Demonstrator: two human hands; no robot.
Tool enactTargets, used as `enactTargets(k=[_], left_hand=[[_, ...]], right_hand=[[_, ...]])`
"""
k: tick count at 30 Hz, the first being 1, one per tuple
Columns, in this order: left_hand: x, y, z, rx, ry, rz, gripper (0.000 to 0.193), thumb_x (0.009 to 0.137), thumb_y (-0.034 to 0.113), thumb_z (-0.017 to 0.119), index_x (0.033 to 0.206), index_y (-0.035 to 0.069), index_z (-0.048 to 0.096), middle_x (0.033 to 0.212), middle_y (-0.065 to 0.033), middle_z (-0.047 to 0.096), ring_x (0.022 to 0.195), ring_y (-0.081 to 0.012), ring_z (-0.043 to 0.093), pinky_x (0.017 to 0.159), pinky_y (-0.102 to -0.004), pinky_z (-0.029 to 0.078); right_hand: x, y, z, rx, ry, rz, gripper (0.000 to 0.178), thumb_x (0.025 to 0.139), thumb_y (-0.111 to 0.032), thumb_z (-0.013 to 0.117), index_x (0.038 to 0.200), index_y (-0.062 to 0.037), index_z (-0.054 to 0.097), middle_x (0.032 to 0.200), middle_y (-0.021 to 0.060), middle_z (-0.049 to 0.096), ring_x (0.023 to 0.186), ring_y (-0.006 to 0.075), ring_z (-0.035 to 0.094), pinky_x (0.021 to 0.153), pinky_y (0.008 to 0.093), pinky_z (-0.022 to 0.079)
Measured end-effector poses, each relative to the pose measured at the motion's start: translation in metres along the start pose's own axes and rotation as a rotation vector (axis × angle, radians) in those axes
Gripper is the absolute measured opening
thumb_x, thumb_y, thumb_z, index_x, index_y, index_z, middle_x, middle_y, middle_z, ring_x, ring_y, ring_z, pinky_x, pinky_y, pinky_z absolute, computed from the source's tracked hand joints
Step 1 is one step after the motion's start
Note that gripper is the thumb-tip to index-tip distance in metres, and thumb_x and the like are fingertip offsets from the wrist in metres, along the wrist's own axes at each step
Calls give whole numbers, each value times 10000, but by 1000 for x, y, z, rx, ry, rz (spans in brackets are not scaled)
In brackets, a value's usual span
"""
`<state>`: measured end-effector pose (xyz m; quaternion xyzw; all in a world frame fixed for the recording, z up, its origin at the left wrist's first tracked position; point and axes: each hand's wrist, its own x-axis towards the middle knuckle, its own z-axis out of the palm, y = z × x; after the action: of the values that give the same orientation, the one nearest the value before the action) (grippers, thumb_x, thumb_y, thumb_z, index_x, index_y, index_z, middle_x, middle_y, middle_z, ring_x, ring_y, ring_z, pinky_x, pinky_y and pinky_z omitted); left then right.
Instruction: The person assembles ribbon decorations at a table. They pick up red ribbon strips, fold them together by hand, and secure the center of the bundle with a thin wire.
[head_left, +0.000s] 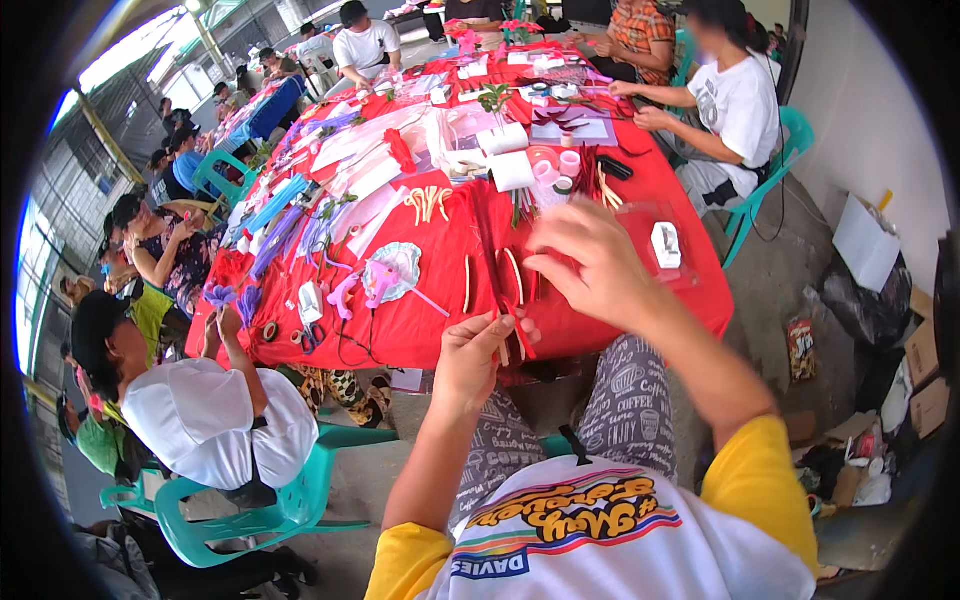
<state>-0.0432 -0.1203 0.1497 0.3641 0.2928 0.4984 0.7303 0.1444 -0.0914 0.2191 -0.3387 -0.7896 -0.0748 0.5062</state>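
My left hand point(474, 352) is closed in a pinch on a thin red strip point(528, 338), just over the table's near edge. My right hand point(590, 262) is raised to its right, fingers bent and blurred; whether anything is in them cannot be told. Long dark red strands point(488, 235) run away from my left fingers over the red tablecloth point(420, 335). Beside them are slim cream-edged curved pieces point(513, 275). Left of these, a pink glue gun point(380, 282) rests against a pale ruffled round piece point(403, 264).
A white dispenser point(666, 246) stands at right; scissors point(312, 338) and another white dispenser point(311, 303) lie at left. White rolls point(512, 170) stand mid-table. A seated person point(215, 410) works at left, another point(735, 105) at right. Boxes and bags point(870, 440) crowd the right floor.
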Motion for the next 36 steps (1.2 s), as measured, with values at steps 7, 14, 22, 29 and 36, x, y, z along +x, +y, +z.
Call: enactTargets(k=[7, 14, 22, 29, 36], left_hand=[[18, -18, -8, -17, 18, 126, 127, 898, 57, 580, 896, -37, 666, 1002, -151, 674, 869, -150, 627, 713, -245, 483], [16, -20, 2, -110, 76, 146, 90, 882, 42, 601, 845, 9, 675, 912, -101, 677, 830, -139, 626, 648, -246, 479], [18, -31, -5, -197, 21, 145, 144, 885, 44, 597, 1006, -4, 661, 880, -38, 665, 776, -109, 605, 704, -252, 471], [14, -30, 10, -165, 105, 141, 200, 884, 46, 595, 1067, -20, 642, 965, -64, 669, 885, -131, 609, 805, -279, 467], [14, -23, 13, -159, 103, 130, 197, 889, 68, 605, 1049, -39, 648, 952, -87, 672, 885, -139, 620, 806, -279, 496]], right_hand=[[-73, -32, 45, 387, 42, 549, 120, 807, -87, 694, 804, 21, 641, 707, 109, 642, 611, 158, 618, 543, 269, 470], [-70, -34, 47, 528, 29, 747, 94, 866, -43, 623, 870, 50, 634, 692, 20, 620, 634, 18, 525, 533, 195, 426], [-75, -36, 59, 581, 80, 752, 127, 882, -60, 602, 821, 49, 624, 609, 33, 579, 578, 22, 504, 474, 215, 409], [-76, -32, 52, 618, 39, 788, 122, 862, -41, 602, 776, 44, 619, 583, 71, 572, 547, 37, 499, 471, 243, 408], [-79, -29, 40, 508, -106, 788, 83, 870, -17, 596, 823, 47, 620, 680, 1, 596, 647, 7, 509, 509, 215, 424]])
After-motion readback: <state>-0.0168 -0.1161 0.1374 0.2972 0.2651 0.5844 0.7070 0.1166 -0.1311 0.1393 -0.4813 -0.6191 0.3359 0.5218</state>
